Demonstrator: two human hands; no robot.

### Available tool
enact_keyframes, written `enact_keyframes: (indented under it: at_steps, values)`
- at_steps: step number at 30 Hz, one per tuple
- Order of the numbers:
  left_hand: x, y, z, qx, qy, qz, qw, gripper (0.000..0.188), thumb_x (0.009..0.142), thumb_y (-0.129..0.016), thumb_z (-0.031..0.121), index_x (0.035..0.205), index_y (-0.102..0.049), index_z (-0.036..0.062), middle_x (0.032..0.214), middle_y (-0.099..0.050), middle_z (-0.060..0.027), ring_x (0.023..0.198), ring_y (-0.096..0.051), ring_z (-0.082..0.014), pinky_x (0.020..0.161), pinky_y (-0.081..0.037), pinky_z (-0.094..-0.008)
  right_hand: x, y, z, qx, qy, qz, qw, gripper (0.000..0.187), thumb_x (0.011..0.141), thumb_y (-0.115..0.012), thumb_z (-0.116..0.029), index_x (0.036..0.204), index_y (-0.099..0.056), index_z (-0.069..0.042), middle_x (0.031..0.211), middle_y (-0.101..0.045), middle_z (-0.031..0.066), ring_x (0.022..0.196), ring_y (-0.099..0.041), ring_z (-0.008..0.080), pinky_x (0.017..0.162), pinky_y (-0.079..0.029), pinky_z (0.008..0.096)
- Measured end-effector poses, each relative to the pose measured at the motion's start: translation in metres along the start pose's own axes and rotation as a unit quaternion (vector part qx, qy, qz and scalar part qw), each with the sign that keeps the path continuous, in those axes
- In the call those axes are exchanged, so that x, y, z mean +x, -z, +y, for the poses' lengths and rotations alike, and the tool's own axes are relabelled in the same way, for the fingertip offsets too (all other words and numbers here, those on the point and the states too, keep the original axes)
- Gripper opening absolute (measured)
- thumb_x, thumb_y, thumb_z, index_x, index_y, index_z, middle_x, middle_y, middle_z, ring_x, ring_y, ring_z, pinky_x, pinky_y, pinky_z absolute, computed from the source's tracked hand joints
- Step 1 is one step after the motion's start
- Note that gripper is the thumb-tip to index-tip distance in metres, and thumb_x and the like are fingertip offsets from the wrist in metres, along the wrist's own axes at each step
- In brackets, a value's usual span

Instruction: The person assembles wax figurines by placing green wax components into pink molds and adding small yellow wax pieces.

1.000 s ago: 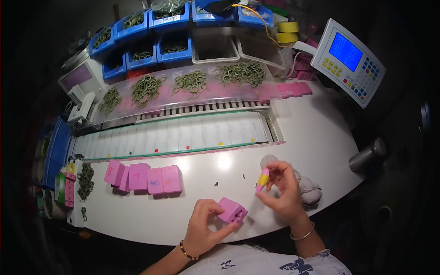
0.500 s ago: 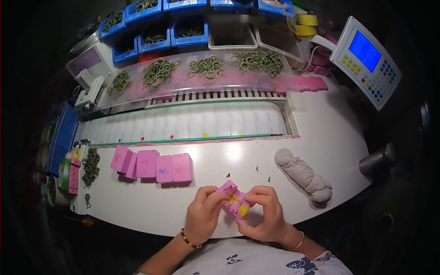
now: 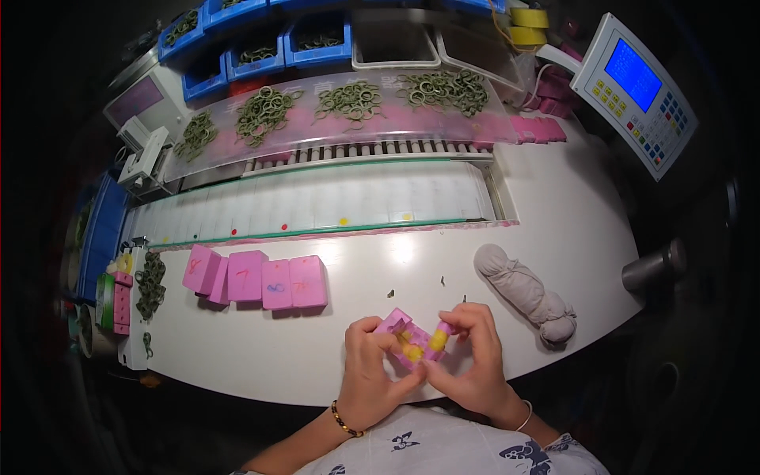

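Close to the table's front edge, my left hand (image 3: pixel 364 368) grips a pink mould block (image 3: pixel 393 321) with a cut-out hollow and yellow patches inside. My right hand (image 3: pixel 480 366) pinches a smaller pink piece (image 3: pixel 446 328) with a yellow patch, tilted up at the block's right side. Whether the two pieces still touch at the bottom I cannot tell. Both thumbs come together at the block's near end. Just beyond my hands lie small dark-green bits (image 3: pixel 390 294) on the white table (image 3: pixel 380 261).
Several numbered pink blocks (image 3: pixel 245 275) stand at left, near a green ring pile (image 3: pixel 150 289). A wrapped cloth roll (image 3: pixel 518 289) lies at right. Beyond are a white panel strip (image 3: pixel 317 198), more green rings (image 3: pixel 348 103), blue bins (image 3: pixel 317 47) and a control panel (image 3: pixel 633 95).
My right hand has swung the smaller pink piece up and rightward from the block, showing more of the yellow inside. My left thumb has moved down to the near end. The view has shifted slightly.
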State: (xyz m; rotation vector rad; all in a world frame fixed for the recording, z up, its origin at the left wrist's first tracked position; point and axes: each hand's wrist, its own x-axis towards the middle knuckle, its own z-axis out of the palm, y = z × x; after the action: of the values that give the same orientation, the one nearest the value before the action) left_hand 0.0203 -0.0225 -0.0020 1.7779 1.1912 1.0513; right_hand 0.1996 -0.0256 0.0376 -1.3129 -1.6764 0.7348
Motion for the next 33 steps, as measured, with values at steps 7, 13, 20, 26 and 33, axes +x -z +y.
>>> enact_keyframes:
  at_steps: [7,13,20,26,33]
  values:
    - [-0.005,-0.015,0.0,0.049,-0.048,0.053,0.996,0.056,0.068,-0.085,0.015,0.108,-0.046,0.0106,0.119,-0.044,-0.0198,0.107,-0.045,-0.0375,0.09,-0.04,-0.0473,0.0,-0.025,0.003,-0.075,-0.013,-0.031,0.997,0.053,0.067,-0.073,-0.014,0.114,-0.052,-0.002,0.11,-0.05,0.0154,0.102,-0.051,0.0324,0.088,-0.039,0.0421]
    - [-0.007,-0.021,0.003,0.123,-0.088,0.051,0.987,0.057,0.067,-0.083,0.006,0.106,-0.044,0.0148,0.115,-0.042,-0.0196,0.104,-0.045,-0.0353,0.085,-0.043,-0.0434,-0.013,-0.03,0.011,-0.103,-0.038,-0.026,0.994,0.059,0.063,-0.077,-0.016,0.114,-0.049,-0.003,0.112,-0.049,0.0148,0.106,-0.047,0.0336,0.091,-0.034,0.0459]
    - [-0.014,-0.019,0.005,0.182,-0.147,0.014,0.972,0.045,0.065,-0.083,0.011,0.1,-0.057,0.0205,0.12,-0.045,-0.0145,0.107,-0.045,-0.035,0.087,-0.041,-0.044,-0.023,-0.029,0.02,-0.101,-0.023,-0.001,0.995,0.062,0.064,-0.08,-0.017,0.115,-0.049,-0.002,0.112,-0.049,0.0174,0.107,-0.047,0.0337,0.093,-0.033,0.048]
    - [-0.016,-0.013,0.01,0.205,-0.157,-0.029,0.966,0.042,0.061,-0.082,0.009,0.098,-0.067,0.0234,0.121,-0.045,-0.012,0.11,-0.045,-0.0341,0.088,-0.041,-0.0426,-0.023,-0.032,0.023,-0.114,-0.014,0.002,0.993,0.063,0.066,-0.082,-0.02,0.117,-0.048,-0.002,0.113,-0.05,0.0185,0.108,-0.048,0.035,0.095,-0.033,0.0488]
    - [0.002,0.014,0.01,0.064,-0.167,0.0,0.984,0.043,0.063,-0.08,-0.003,0.102,-0.066,0.0085,0.113,-0.055,-0.015,0.098,-0.058,-0.0314,0.08,-0.053,-0.0361,-0.003,-0.01,0.015,0.214,-0.06,-0.098,0.97,0.086,0.068,-0.086,-0.016,0.14,-0.039,-0.004,0.122,-0.05,0.0185,0.112,-0.052,0.0327,0.093,-0.046,0.0406]
